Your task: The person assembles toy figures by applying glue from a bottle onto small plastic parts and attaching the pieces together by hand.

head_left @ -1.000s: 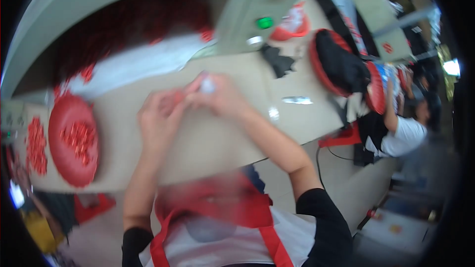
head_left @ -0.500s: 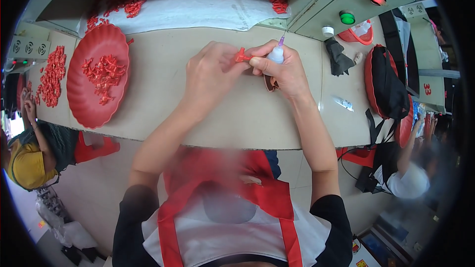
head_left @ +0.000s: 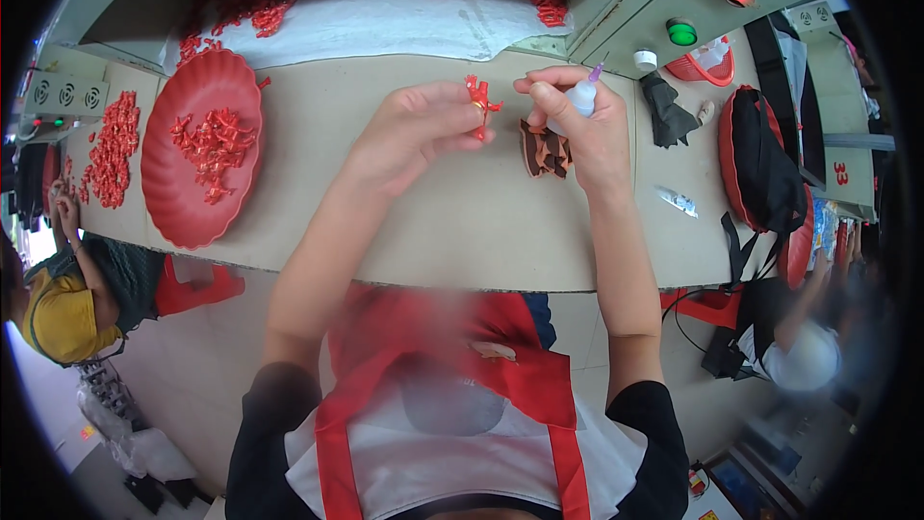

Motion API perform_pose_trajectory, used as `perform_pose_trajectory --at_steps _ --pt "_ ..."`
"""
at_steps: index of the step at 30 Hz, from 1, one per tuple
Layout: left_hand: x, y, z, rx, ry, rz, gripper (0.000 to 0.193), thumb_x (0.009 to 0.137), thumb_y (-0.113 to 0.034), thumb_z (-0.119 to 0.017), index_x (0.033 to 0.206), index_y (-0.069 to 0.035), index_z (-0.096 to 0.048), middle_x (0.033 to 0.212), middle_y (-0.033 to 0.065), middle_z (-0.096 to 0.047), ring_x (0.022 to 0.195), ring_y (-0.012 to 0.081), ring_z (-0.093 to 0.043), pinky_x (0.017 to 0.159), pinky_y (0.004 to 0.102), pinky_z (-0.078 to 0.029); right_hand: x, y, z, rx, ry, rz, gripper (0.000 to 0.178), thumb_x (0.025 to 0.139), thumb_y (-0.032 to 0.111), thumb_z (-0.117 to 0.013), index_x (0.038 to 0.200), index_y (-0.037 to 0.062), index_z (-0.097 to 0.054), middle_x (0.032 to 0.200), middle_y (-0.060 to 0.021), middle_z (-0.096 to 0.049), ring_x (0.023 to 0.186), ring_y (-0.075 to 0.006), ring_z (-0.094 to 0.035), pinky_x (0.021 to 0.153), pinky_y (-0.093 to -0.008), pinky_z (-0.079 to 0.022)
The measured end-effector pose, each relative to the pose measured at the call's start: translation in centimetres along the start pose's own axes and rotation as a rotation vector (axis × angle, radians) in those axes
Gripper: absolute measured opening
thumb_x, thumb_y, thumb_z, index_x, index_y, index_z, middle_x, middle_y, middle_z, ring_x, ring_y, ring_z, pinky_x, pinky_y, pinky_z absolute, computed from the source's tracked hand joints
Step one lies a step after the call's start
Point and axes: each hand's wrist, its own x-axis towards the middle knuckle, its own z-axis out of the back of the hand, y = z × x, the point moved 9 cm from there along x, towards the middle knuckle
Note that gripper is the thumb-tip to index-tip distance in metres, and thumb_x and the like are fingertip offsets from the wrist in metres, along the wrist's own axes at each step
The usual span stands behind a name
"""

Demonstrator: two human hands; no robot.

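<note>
Head view shows 2 hands raised over the bench (head_left: 462, 221), closer to the camera than 0.5 s ago: left hand (head_left: 414, 130) pinching 1 small red part (head_left: 477, 98), right hand (head_left: 577, 125) gripping a white squeeze bottle (head_left: 580, 96), nozzle now clear of the part, suggesting application paused.

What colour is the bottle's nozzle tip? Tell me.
Purple, on a white bottle in the right hand; the head view shows it.
</note>
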Motion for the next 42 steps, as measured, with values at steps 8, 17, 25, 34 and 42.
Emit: perform_pose_trajectory --at_steps 8,17,25,34,42 --pt "-0.3 0.8 -1.9 -0.258 0.211 0.086 0.03 0.084 -0.011 -0.06 0.111 0.0 -0.054 0.102 0.0092 -0.061 0.094 0.0173 -0.06 0.082 0.0309 -0.05 -1.3 1.3 0.1 -0.051 -0.06 -0.079 0.015 0.08 0.019 -0.068 0.087 0.0066 -0.064 0.061 0.0006 -0.058 0.043 -0.0032 -0.047 0.036 -0.0192 -0.034" --pt "-0.8 2.1 -0.9 0.111 0.042 0.089 0.017 0.078 -0.001 -0.061 0.094 0.002 -0.059 0.086 0.0056 -0.061 0.071 0.0131 -0.058 0.062 0.0239 -0.048 -2.0 3.2 -2.0 -0.079 0.137 0.397 0.013 0.076 0.012 -0.068 0.084 0.0027 -0.066 0.086 -0.0055 -0.061 0.082 -0.0134 -0.058 0.072 -0.0262 -0.047" --pt "-0.5 -0.5 -1.6 0.425 -0.165 -0.3 0.016 0.078 0.003 -0.064 0.091 0.003 -0.055 0.076 0.0054 -0.061 0.065 0.008 -0.057 0.062 0.0179 -0.046 -1.4 2.4 -1.8 -0.273 0.15 0.275 0.016 0.074 0.019 -0.069 0.083 0.006 -0.067 0.084 -0.007 -0.062 0.082 -0.0191 -0.06 0.075 -0.0283 -0.046" --pt "-1.2 -2.1 -1.1 0.558 -0.301 -0.412 0.018 0.079 0.002 -0.064 0.094 0.004 -0.055 0.078 0.0052 -0.06 0.067 0.0063 -0.056 0.059 0.0172 -0.044 -1.0 1.3 -1.7 -0.196 0.067 0.162 0.02 0.078 0.018 -0.065 0.086 0.0002 -0.062 0.073 -0.0067 -0.063 0.06 -0.0114 -0.059 0.056 -0.0242 -0.046" --pt "-1.6 -2.2 -1.3 0.532 -0.311 -0.4 0.019 0.079 0.001 -0.065 0.094 0.004 -0.054 0.079 0.0058 -0.061 0.067 0.0064 -0.056 0.057 0.0174 -0.044 -0.8 0.0 -2.7 -0.011 0.142 0.124 0.026 0.079 0.016 -0.063 0.097 -0.0021 -0.06 0.08 -0.0066 -0.064 0.058 -0.0084 -0.056 0.055 -0.0227 -0.046"
